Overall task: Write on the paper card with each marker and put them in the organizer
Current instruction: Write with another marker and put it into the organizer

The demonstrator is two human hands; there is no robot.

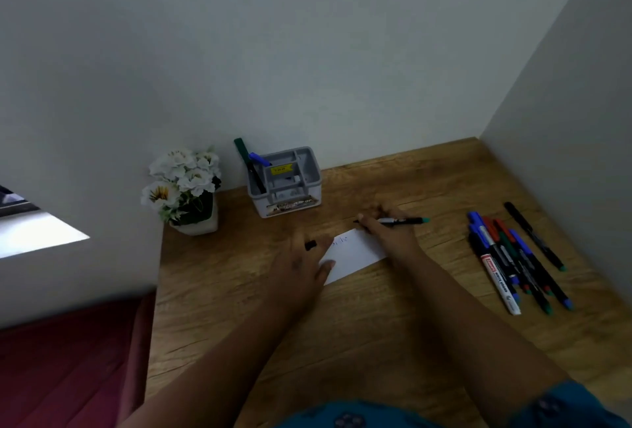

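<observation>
Wooden desk (342, 342): right hand (386, 232) grips slim marker (403, 221) beside rectangular paper card (355, 253).

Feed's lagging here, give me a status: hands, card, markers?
Right hand grips uncapped marker. Left hand holds cap, thumb on paper card. Two markers in organizer; marker pile waiting.
</observation>
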